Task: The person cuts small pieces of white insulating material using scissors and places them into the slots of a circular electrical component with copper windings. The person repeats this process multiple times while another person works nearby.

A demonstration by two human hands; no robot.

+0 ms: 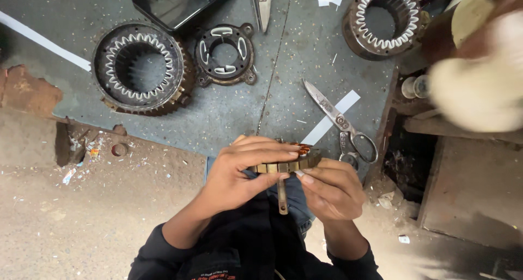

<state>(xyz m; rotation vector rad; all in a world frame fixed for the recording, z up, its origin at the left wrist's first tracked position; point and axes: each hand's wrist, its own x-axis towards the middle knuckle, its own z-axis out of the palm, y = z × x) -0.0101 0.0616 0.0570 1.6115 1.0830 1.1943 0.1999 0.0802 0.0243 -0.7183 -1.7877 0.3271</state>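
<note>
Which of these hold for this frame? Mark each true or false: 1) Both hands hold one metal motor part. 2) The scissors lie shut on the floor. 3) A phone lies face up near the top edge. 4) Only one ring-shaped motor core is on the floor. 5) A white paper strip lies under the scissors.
1) True: the left hand and right hand grip the same metal motor part.
2) False: the scissors lie with blades open.
3) True: the phone lies screen up.
4) False: two show, a left motor core and a right motor core.
5) True: the paper strip passes beneath them.
</note>
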